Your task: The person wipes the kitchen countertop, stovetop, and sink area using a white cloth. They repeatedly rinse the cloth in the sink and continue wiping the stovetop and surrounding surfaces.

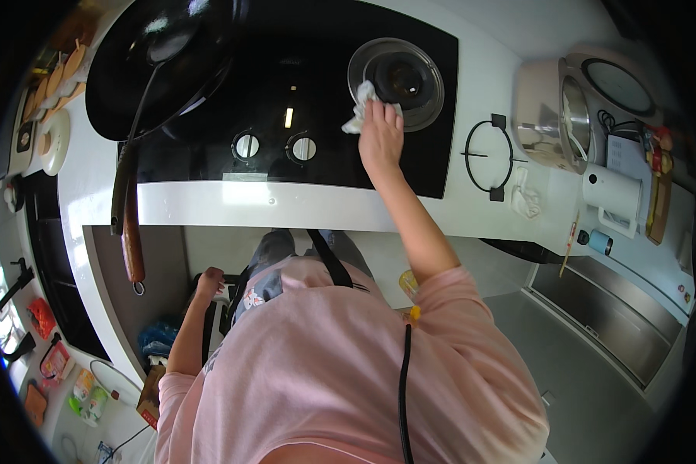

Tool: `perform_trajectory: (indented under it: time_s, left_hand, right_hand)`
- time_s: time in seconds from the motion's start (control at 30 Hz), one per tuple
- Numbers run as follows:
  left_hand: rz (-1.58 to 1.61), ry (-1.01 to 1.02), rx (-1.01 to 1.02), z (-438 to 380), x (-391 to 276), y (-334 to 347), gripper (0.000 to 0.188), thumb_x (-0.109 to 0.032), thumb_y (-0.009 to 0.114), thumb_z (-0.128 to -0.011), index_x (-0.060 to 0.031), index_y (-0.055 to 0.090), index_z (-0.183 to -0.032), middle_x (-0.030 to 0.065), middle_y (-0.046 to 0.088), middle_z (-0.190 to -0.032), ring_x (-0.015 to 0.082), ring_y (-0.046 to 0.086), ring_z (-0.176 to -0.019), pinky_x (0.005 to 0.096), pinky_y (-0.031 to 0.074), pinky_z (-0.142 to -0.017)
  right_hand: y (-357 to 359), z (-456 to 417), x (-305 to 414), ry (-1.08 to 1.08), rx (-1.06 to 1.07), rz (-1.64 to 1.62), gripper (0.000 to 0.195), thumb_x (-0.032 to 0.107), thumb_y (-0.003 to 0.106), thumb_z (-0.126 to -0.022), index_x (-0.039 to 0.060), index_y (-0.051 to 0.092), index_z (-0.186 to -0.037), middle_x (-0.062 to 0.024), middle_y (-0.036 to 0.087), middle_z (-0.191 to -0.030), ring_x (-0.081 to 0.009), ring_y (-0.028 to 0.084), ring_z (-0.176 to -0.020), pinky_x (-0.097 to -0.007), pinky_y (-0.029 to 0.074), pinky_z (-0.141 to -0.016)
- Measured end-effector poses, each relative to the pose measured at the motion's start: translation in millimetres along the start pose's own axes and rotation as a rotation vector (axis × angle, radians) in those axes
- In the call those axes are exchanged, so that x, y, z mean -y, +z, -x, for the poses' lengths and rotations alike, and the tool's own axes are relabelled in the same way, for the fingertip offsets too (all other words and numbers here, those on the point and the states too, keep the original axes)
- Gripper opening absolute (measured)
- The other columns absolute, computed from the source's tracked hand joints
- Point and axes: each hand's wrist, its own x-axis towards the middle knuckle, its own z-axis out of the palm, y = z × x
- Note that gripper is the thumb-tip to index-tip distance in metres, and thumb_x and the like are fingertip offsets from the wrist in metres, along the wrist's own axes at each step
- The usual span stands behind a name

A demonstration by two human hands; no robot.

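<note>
My right hand (381, 136) presses a crumpled white wipe (361, 110) against the lower left rim of the round metal burner tray (437, 104). The dark burner (403, 81) sits in the middle of that tray. Around it spreads the black glass gas cooktop (325, 35), with two silver knobs, a left knob (247, 146) and a right knob (304, 149). Down at my left side hangs my left hand (210, 282), its fingers partly hidden and nothing visible in it. A black pot support (467, 152) lies off the cooktop, on the white counter (441, 217).
A black wok (110, 93) with a ladle (145, 98) covers the left burner; their handles overhang the counter edge. At right stand an open rice cooker (539, 116) and a white electric kettle (612, 194). Another crumpled wipe (525, 194) lies near the pot support.
</note>
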Motion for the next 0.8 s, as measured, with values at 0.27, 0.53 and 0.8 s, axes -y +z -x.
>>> perform_trajectory:
  time_s: [0.27, 0.53, 0.8]
  left_hand:
    - [0.002, 0.026, 0.007, -5, -16, 23, 0.022, -0.022, 0.052, -0.088, -0.0038, 0.057, -0.1, 0.0083, 0.06, -0.074, 0.0157, 0.057, -0.052, 0.0295, 0.049, -0.046]
    - [-0.028, -0.047, 0.083, -10, -10, 53, 0.018, -0.021, 0.052, -0.088, -0.0042, 0.057, -0.093, 0.0055, 0.057, -0.069, 0.0156, 0.056, -0.05, 0.0299, 0.048, -0.043]
    - [-0.069, -0.155, 0.031, -65, -21, 47, 0.023, -0.024, 0.05, -0.089, -0.004, 0.058, -0.099, 0.0089, 0.058, -0.071, 0.0173, 0.056, -0.05, 0.0312, 0.049, -0.041]
  right_hand:
    - [-12, 32, -114, -0.167, 0.164, 0.17, 0.032, 0.009, 0.048, -0.084, 0.0054, 0.058, -0.114, -0.0025, 0.055, -0.105, -0.0199, 0.05, -0.095, -0.0321, 0.04, -0.076]
    - [-8, 30, -64, 0.225, 0.176, -0.259, 0.022, 0.01, 0.054, -0.086, -0.0004, 0.055, -0.105, -0.017, 0.054, -0.096, -0.0364, 0.052, -0.09, -0.0459, 0.044, -0.075]
    - [0, 26, -108, 0.157, -0.051, -0.306, 0.018, 0.004, 0.069, -0.068, 0.0076, 0.069, -0.086, -0.0046, 0.057, -0.086, -0.0268, 0.054, -0.08, -0.039, 0.045, -0.069]
